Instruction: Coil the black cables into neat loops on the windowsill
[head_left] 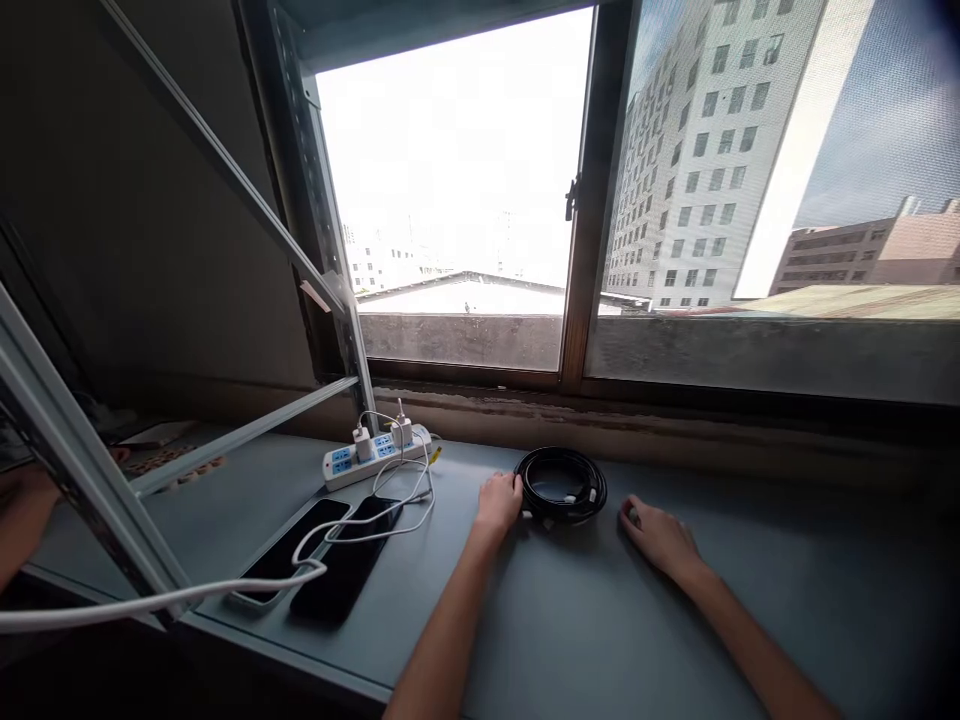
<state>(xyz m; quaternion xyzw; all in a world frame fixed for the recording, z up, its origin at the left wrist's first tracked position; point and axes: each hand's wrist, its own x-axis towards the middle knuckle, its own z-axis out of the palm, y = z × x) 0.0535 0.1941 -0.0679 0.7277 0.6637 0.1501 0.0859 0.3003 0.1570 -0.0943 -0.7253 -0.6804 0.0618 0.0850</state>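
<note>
A coil of black cable (559, 510) lies flat on the grey tabletop, with light-coloured connectors showing on its near side. At its left edge is my left hand (499, 502), closed, with the fingertips gripping the coil's outer rim. My right hand (658, 535) rests on the tabletop to the right of the coil, apart from it. Its fingers are curled in, and a small pale spot shows between thumb and fingers; I cannot make out what it is.
A white power strip (379, 458) with two chargers stands at the back left. In front lie two dark phones (349, 565) under a white charging cable (420, 500). A metal shelf frame (247, 190) crosses the left side. Another person's hand (30, 500) shows beyond it. A window (465, 200) runs behind.
</note>
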